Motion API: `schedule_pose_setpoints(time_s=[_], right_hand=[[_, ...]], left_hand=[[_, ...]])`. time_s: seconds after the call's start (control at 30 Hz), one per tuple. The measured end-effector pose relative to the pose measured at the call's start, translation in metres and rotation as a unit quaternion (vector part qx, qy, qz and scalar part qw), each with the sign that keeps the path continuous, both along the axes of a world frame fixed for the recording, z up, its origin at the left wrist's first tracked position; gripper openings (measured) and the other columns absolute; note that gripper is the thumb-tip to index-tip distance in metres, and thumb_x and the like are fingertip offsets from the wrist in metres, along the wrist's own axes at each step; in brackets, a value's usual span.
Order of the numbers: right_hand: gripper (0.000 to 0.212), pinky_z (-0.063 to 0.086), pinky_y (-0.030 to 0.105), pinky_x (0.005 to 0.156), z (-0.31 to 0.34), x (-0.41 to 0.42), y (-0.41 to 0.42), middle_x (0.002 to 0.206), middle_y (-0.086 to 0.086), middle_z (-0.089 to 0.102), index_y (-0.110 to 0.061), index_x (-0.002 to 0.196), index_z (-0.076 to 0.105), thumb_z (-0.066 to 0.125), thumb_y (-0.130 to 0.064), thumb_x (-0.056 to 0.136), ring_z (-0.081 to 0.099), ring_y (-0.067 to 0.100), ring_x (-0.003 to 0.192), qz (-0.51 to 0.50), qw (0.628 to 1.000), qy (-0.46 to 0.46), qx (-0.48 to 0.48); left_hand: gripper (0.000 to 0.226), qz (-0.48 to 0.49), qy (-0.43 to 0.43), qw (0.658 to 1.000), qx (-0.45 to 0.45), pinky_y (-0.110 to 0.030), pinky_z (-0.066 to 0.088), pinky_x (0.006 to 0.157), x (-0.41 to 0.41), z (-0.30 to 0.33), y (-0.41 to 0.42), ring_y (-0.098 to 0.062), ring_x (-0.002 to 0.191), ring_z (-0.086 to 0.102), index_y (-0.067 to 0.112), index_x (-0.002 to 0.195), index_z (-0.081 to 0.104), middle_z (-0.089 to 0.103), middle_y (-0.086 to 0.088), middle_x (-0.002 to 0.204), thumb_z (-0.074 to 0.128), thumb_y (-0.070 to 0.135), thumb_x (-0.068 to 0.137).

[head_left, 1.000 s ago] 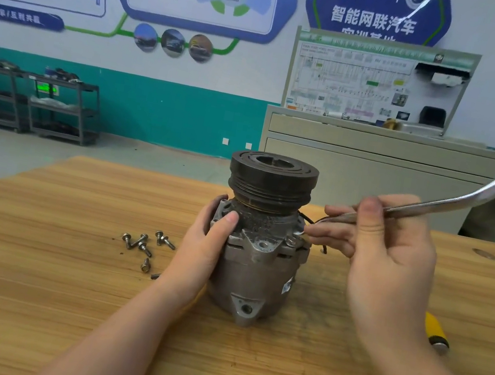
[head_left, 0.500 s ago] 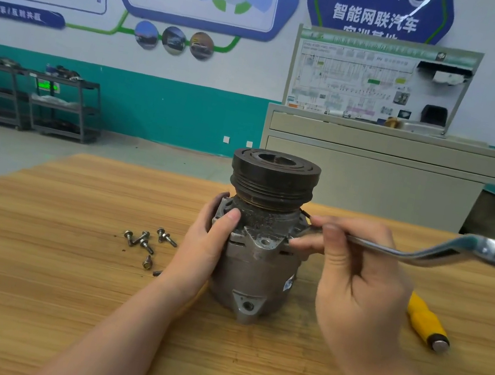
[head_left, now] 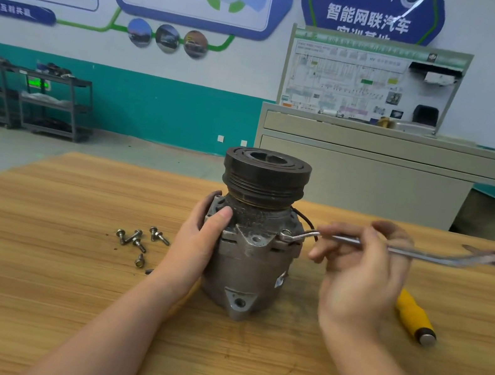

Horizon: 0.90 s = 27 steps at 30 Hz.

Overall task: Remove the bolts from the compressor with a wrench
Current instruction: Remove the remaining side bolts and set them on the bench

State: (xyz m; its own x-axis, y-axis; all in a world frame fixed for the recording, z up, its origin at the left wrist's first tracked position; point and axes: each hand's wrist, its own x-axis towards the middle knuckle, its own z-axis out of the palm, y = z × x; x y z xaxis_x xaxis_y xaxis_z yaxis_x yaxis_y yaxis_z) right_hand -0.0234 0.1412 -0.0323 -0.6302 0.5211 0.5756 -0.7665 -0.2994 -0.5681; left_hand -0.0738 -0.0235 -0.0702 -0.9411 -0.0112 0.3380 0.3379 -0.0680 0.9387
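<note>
— Right hand (head_left: 360, 273): how is the long bent steel wrench (head_left: 400, 251) held?

— It is pinched mid-shaft, its ring end seated on a bolt at the 3 o'clock shoulder of the grey cast-metal compressor (head_left: 253, 248) at table centre. The body is gripped at 9 o'clock by the left hand (head_left: 200, 242).

— Handling?

— Heavy, rigid, likely greasy; bracing low on the housing is advised. Since the earlier frame, the handle has been swung down and level. Loose bolts (head_left: 139, 242) lie at 9 o'clock.
</note>
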Motion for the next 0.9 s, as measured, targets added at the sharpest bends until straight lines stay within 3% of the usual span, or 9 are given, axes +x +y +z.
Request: schedule_pose_setpoints(time_s=[0.07, 0.13, 0.2, 0.3, 0.4, 0.53, 0.7, 0.83, 0.9], right_hand=[[0.018, 0.033, 0.016, 0.037, 0.019, -0.022, 0.010, 0.048, 0.010, 0.058, -0.012, 0.088, 0.038, 0.029, 0.002, 0.095, 0.041, 0.019, 0.029, 0.113, 0.980, -0.142, -0.080], [0.018, 0.030, 0.014, 0.034, 0.034, -0.038, 0.020, 0.046, 0.009, 0.055, -0.010, 0.084, 0.040, 0.032, -0.002, 0.098, 0.039, 0.014, 0.029, 0.218, 0.938, -0.264, -0.055], [0.023, 0.032, 0.015, 0.033, 0.043, -0.041, 0.029, 0.049, 0.008, 0.057, -0.011, 0.079, 0.044, 0.036, -0.010, 0.100, 0.043, 0.011, 0.032, 0.279, 0.913, -0.293, -0.043], [0.029, 0.037, 0.015, 0.035, 0.046, -0.031, 0.040, 0.051, 0.006, 0.060, -0.013, 0.074, 0.046, 0.042, -0.020, 0.101, 0.047, 0.009, 0.035, 0.246, 0.938, -0.233, -0.065], [0.025, 0.044, 0.020, 0.038, 0.032, -0.013, 0.035, 0.056, 0.007, 0.065, -0.013, 0.080, 0.045, 0.042, -0.023, 0.103, 0.055, 0.013, 0.038, 0.129, 0.976, -0.173, 0.024], [0.014, 0.055, 0.027, 0.052, 0.016, 0.011, 0.016, 0.071, 0.009, 0.070, -0.019, 0.088, 0.047, 0.047, -0.031, 0.096, 0.069, 0.024, 0.056, 0.011, 0.996, -0.059, 0.062], [0.011, 0.057, 0.031, 0.053, 0.016, 0.023, -0.002, 0.077, 0.010, 0.070, -0.038, 0.079, 0.053, 0.053, -0.036, 0.090, 0.071, 0.025, 0.059, -0.032, 0.989, 0.047, 0.134], [0.008, 0.059, 0.031, 0.059, 0.010, 0.022, -0.007, 0.078, 0.005, 0.068, -0.037, 0.087, 0.054, 0.052, -0.040, 0.095, 0.073, 0.017, 0.066, -0.095, 0.959, 0.098, 0.247], [0.013, 0.058, 0.028, 0.060, 0.006, 0.021, -0.009, 0.077, 0.001, 0.067, -0.027, 0.092, 0.055, 0.049, -0.038, 0.097, 0.072, 0.011, 0.069, -0.136, 0.935, 0.121, 0.304]], left_hand=[[0.093, 0.005, 0.003, 1.000, 0.005, -0.015, 0.044, 0.082, -0.001, 0.000, 0.000, 0.005, 0.111, 0.058, 0.036, 0.145, 0.042, 0.060, 0.015, 0.129, 0.056, 0.073, 0.061], [0.093, 0.008, 0.005, 1.000, 0.006, -0.018, 0.045, 0.084, -0.001, 0.000, 0.000, 0.003, 0.112, 0.058, 0.035, 0.145, 0.042, 0.061, 0.013, 0.130, 0.056, 0.073, 0.060], [0.093, 0.003, 0.005, 1.000, 0.003, -0.015, 0.045, 0.082, -0.001, 0.000, -0.001, 0.005, 0.110, 0.059, 0.037, 0.145, 0.042, 0.061, 0.015, 0.130, 0.055, 0.073, 0.061], [0.093, 0.004, 0.008, 1.000, -0.003, -0.011, 0.043, 0.079, -0.001, -0.001, -0.001, 0.009, 0.108, 0.058, 0.039, 0.145, 0.040, 0.059, 0.018, 0.130, 0.054, 0.075, 0.060], [0.087, 0.005, 0.011, 1.000, 0.001, -0.013, 0.042, 0.079, -0.003, -0.002, -0.001, 0.012, 0.106, 0.057, 0.038, 0.145, 0.040, 0.059, 0.018, 0.130, 0.055, 0.071, 0.066], [0.079, 0.003, 0.016, 1.000, 0.001, -0.015, 0.042, 0.082, -0.003, -0.002, -0.001, 0.006, 0.114, 0.053, 0.035, 0.147, 0.038, 0.057, 0.013, 0.134, 0.053, 0.064, 0.074], [0.074, 0.002, 0.017, 1.000, 0.004, -0.007, 0.044, 0.075, -0.004, -0.003, 0.000, 0.014, 0.103, 0.058, 0.038, 0.144, 0.041, 0.059, 0.018, 0.129, 0.053, 0.062, 0.075], [0.073, 0.001, 0.021, 1.000, 0.018, -0.013, 0.045, 0.083, -0.005, -0.003, 0.000, 0.008, 0.110, 0.059, 0.035, 0.144, 0.043, 0.060, 0.015, 0.130, 0.054, 0.058, 0.075], [0.073, -0.001, 0.025, 1.000, 0.017, -0.010, 0.045, 0.081, -0.004, -0.003, 0.000, 0.008, 0.110, 0.059, 0.035, 0.143, 0.043, 0.060, 0.016, 0.130, 0.054, 0.059, 0.075]])
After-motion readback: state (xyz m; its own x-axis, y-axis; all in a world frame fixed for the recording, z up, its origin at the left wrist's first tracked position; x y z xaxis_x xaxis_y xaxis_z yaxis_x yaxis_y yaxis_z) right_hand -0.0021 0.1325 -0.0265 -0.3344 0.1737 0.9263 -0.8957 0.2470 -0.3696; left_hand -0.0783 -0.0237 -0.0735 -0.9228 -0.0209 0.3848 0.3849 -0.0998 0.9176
